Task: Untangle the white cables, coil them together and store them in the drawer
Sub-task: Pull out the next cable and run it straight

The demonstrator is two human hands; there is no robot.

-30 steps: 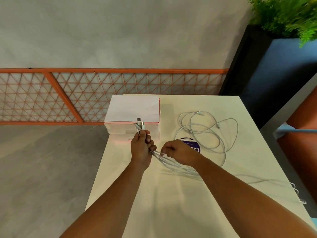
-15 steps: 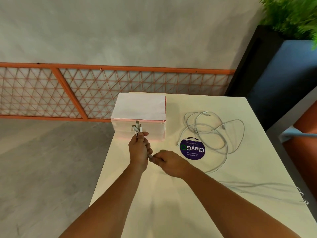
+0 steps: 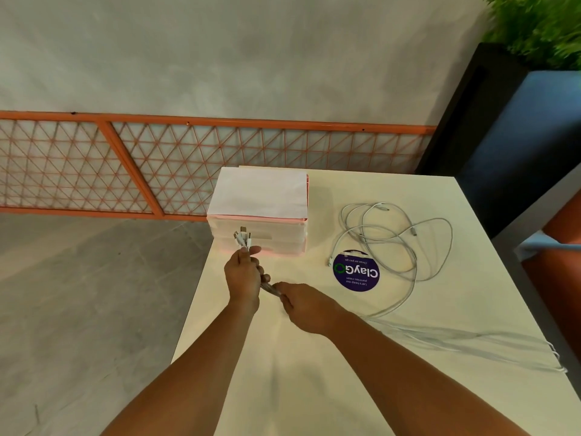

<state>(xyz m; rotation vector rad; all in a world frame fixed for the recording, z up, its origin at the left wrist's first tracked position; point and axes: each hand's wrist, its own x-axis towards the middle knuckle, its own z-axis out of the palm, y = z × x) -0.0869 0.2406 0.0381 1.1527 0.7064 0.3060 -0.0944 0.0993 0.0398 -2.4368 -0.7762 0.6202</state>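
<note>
From the head view: gripping a bundle of white cables [image 3: 268, 285] in the left hand [image 3: 243, 275], fingers curled tight round it, with the plugs [image 3: 242, 239] sticking up out of the top of the fist. Pinching the same bundle in the right hand [image 3: 306, 305], just beside the left grip and a little nearer, fingers curled over the strands. Only a short stretch of cable showing between the two grips.

Past the right grip, trailing off to the right across the table [image 3: 314, 388] as blurred strands [image 3: 471, 338], with the ends near the table's right edge.

Just beyond the left grip, right behind the plugs: a drawer unit [image 3: 261, 196], white on top with a pink rim. Cannot tell whether any drawer is open.

Beyond and to the right of the right grip, well apart from both hands: loose white cables [image 3: 393, 243] lying in tangled loops on the table, just beside a round purple sticker [image 3: 356, 272].
</note>
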